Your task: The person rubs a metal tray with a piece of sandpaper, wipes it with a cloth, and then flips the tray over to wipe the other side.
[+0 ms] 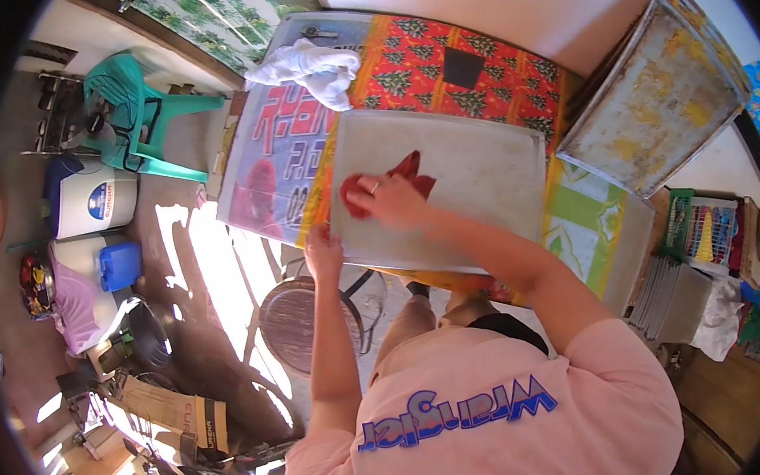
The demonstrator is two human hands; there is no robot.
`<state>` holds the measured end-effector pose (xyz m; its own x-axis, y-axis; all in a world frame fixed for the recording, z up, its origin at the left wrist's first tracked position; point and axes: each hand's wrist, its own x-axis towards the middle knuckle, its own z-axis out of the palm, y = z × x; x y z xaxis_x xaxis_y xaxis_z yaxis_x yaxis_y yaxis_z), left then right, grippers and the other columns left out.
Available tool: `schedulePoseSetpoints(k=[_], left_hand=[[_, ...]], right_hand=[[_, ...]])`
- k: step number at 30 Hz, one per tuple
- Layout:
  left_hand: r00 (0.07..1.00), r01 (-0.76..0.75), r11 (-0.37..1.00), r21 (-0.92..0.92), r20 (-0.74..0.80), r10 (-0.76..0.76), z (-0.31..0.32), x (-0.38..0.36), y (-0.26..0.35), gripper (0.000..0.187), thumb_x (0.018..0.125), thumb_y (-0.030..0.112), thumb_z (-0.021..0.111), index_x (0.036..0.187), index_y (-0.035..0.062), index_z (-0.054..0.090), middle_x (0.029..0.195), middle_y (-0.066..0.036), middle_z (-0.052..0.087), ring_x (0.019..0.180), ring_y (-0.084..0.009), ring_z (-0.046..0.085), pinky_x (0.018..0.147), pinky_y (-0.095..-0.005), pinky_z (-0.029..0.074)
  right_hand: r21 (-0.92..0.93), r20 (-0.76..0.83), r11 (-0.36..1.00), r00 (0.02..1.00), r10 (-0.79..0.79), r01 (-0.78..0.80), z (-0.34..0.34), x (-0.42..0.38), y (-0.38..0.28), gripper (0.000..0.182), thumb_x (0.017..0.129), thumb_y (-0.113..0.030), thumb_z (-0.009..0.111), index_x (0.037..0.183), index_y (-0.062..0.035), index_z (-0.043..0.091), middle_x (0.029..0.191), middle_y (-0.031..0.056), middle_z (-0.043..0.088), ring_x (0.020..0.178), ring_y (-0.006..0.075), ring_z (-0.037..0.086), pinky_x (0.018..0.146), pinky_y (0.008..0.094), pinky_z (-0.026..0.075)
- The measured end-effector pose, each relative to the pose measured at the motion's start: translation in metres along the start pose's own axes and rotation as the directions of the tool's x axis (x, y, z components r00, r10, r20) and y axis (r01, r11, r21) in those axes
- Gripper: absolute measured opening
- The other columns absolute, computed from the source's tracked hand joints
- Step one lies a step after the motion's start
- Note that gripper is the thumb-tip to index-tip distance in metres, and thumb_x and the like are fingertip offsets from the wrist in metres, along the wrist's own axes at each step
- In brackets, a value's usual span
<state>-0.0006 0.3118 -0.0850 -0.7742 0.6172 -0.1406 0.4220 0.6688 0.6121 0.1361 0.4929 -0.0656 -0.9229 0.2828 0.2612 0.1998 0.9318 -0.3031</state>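
A flat grey metal baking tray [491, 175] lies on the table in front of me. My right hand [392, 201] presses a dark red cloth [406, 166] onto the left part of the tray's surface, with folds of it sticking out past the fingers. At the tray's near left corner, my left hand [323, 252] is closed on the rim; its fingertips are partly hidden. Beyond the tray's far left corner rests a crumpled white cloth [309, 69].
Worn metal trays [653, 82] lean at the right of the patterned table cover [510, 75], which bears a dark square [463, 67]. A round stool [308, 323] stands below the table's near edge. A green plastic chair [143, 113] is at the left.
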Motion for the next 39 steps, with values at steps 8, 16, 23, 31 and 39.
schedulePoseSetpoints(k=[8,16,23,31,39], left_hand=[[0.995,-0.098,0.980,-0.172,-0.033,0.094,-0.003,-0.003,-0.003,0.025,0.080,0.008,0.068,0.103,0.0053,0.059,0.093,-0.015,0.060,0.081,-0.0308,0.062,0.074,-0.0409,0.050],[0.991,-0.135,0.980,-0.148,-0.012,0.134,-0.008,-0.001,-0.003,0.022,0.082,0.006,0.063,0.104,0.0022,0.063,0.091,-0.017,0.065,0.086,-0.0317,0.065,0.079,-0.0386,0.051],[0.995,-0.046,0.977,-0.209,0.074,0.062,-0.009,0.011,-0.017,0.021,0.084,0.000,0.055,0.102,0.0006,0.065,0.093,-0.019,0.068,0.088,-0.0340,0.066,0.080,-0.0392,0.051],[0.993,-0.077,0.975,-0.210,0.076,0.095,-0.009,0.010,-0.014,0.019,0.086,0.002,0.058,0.103,-0.0008,0.065,0.095,-0.017,0.069,0.090,-0.0286,0.068,0.082,-0.0366,0.051],[0.960,-0.246,0.965,-0.091,0.115,0.256,-0.013,0.018,-0.026,0.023,0.085,0.006,0.059,0.106,0.0036,0.064,0.101,-0.015,0.068,0.092,-0.0301,0.067,0.080,-0.0388,0.052]], right_hand=[[-0.253,-0.148,0.883,0.918,0.367,-0.394,0.031,0.101,0.062,0.040,0.085,-0.019,0.053,0.124,-0.0124,0.053,0.123,0.0092,0.053,0.110,0.0309,0.051,0.083,0.0494,0.044],[-0.237,-0.063,0.942,0.972,0.228,-0.236,0.045,0.053,-0.003,0.043,0.081,-0.020,0.056,0.123,-0.0111,0.056,0.112,0.0087,0.054,0.104,0.0301,0.053,0.076,0.0468,0.045],[0.040,0.126,0.999,0.992,-0.006,0.001,0.037,-0.028,-0.092,0.039,0.077,-0.019,0.060,0.116,-0.0177,0.064,0.114,0.0025,0.055,0.105,0.0266,0.052,0.076,0.0441,0.044],[-0.081,0.356,0.989,0.923,0.145,-0.125,-0.050,-0.169,-0.044,0.032,0.074,-0.025,0.064,0.106,-0.0235,0.068,0.113,-0.0034,0.057,0.107,0.0238,0.052,0.079,0.0433,0.043],[-0.494,0.476,0.773,0.620,0.624,-0.399,-0.183,-0.262,0.028,0.020,0.077,-0.026,0.061,0.095,-0.0205,0.069,0.103,0.0043,0.063,0.104,0.0265,0.055,0.078,0.0462,0.048]])
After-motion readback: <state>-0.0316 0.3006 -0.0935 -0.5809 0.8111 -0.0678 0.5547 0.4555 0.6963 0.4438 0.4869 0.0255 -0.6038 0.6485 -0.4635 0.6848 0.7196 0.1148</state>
